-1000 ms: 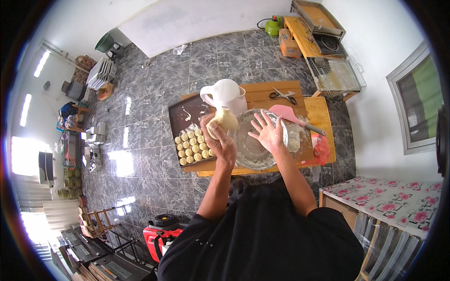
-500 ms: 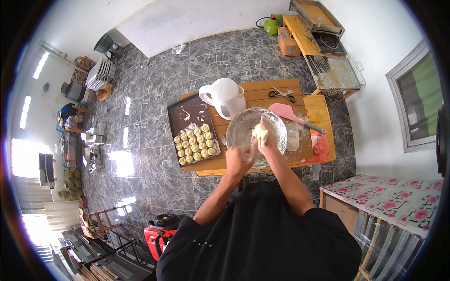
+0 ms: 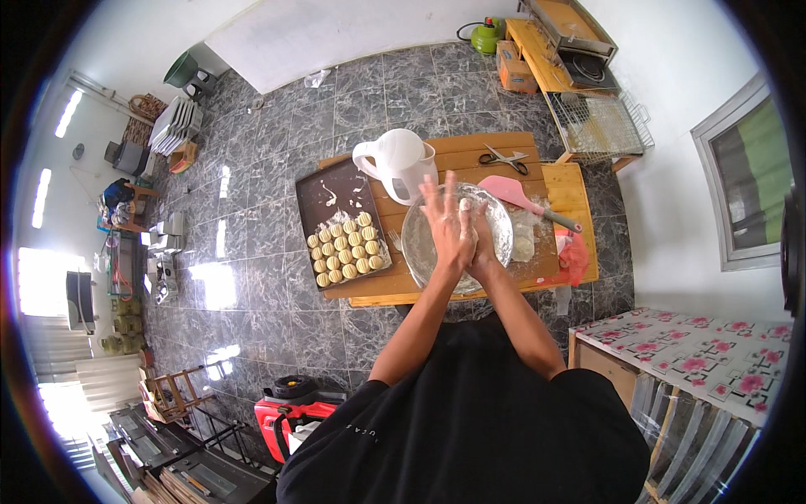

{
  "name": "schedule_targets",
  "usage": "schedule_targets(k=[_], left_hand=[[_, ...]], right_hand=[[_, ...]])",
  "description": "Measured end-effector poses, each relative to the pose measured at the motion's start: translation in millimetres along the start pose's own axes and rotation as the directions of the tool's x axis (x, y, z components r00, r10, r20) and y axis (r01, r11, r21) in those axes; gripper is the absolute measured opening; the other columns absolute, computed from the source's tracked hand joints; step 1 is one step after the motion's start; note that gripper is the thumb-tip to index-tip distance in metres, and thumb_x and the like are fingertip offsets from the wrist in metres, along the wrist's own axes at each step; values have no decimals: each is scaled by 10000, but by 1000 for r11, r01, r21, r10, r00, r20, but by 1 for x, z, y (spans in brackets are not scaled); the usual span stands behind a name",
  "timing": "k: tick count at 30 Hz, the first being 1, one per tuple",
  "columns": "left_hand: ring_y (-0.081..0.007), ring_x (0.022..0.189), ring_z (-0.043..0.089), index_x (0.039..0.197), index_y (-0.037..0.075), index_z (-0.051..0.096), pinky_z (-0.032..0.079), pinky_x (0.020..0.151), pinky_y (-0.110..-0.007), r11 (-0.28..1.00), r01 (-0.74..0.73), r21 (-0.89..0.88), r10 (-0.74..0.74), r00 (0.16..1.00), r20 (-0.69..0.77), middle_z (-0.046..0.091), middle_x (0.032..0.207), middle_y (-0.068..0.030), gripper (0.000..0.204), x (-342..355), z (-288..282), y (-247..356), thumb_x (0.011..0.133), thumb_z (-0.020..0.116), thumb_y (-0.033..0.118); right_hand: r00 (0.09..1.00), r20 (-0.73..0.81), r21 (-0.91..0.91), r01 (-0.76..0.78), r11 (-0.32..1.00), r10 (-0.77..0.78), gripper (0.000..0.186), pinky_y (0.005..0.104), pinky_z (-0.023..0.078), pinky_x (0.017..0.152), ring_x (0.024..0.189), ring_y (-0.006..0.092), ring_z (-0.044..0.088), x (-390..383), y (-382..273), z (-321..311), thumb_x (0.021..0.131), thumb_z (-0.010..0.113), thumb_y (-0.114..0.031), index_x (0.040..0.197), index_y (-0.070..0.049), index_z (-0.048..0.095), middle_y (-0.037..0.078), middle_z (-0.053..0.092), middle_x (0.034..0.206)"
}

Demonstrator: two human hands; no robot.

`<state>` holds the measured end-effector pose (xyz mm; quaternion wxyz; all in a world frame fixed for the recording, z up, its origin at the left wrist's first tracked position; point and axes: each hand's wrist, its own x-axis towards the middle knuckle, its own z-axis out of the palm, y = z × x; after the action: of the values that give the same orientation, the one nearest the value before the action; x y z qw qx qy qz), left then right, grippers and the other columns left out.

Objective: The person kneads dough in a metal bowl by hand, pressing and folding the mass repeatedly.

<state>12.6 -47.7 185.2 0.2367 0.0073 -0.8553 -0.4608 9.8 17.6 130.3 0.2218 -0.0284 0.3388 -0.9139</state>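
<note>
My left hand [image 3: 451, 233] is over a large floury metal bowl [image 3: 417, 244], its fingers stretched out and spread. My right hand [image 3: 482, 244] is right beside it, palm turned toward the left, and the two hands meet at the heels. A pale bit of dough [image 3: 465, 204] shows between them; the hands cover the rest. To the left, a dark baking tray [image 3: 323, 200] holds several rows of ridged, pale yellow dough balls [image 3: 344, 251]. A fork [image 3: 395, 241] lies between tray and bowl.
A white pitcher [image 3: 399, 164] stands behind the bowl. Scissors [image 3: 504, 160], a pink spatula [image 3: 514, 191] and a red plastic bag [image 3: 573, 257] lie on the wooden table [image 3: 571, 202]. A flowered cabinet top [image 3: 697, 357] is near right; a red machine [image 3: 281, 420] stands near left.
The dough was in plain sight on my right hand; now it is mostly hidden between both hands. My left hand has moved up and right against the right one, its fingers spreading.
</note>
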Motion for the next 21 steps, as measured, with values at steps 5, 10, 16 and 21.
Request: schedule_targets(k=[5, 10, 16, 21], left_hand=[[-353, 1186, 388, 1253, 188, 440, 313, 940, -552, 987, 138, -86, -87, 895, 437, 376, 1306, -85, 427, -30, -10, -7, 931, 500, 462], [-173, 482, 598, 780, -18, 705, 479, 482, -356, 891, 406, -203, -357, 903, 238, 648, 603, -97, 373, -13, -27, 1, 949, 574, 287], [-127, 462, 536, 705, 89, 580, 477, 446, -266, 498, 305, -812, -333, 932, 146, 562, 584, -26, 430, 46, -109, 28, 955, 533, 436], [-165, 526, 549, 751, 71, 620, 487, 562, -318, 495, 247, -833, -188, 966, 175, 565, 603, -38, 421, 47, -79, -2, 970, 507, 412]], right_hand=[[909, -414, 168, 133, 977, -52, 849, 479, 144, 1162, 1445, 294, 98, 2, -7, 7, 898, 162, -739, 1517, -158, 189, 94, 97, 1581], [879, -477, 433, 245, 868, -10, 838, 515, 108, 1166, 1450, 329, 106, 5, 5, 0, 886, 158, -753, 1489, -187, 292, 100, 124, 1581], [963, -270, 522, 160, 838, -16, 793, 552, 66, 1159, 1449, 258, 153, 5, -5, 1, 912, 126, -711, 1496, -193, 272, 77, 220, 1560], [996, -88, 534, 56, 844, -10, 753, 578, 109, 1136, 1419, 259, 239, 8, -9, 46, 929, 121, -682, 1497, -212, 273, 68, 263, 1546]])
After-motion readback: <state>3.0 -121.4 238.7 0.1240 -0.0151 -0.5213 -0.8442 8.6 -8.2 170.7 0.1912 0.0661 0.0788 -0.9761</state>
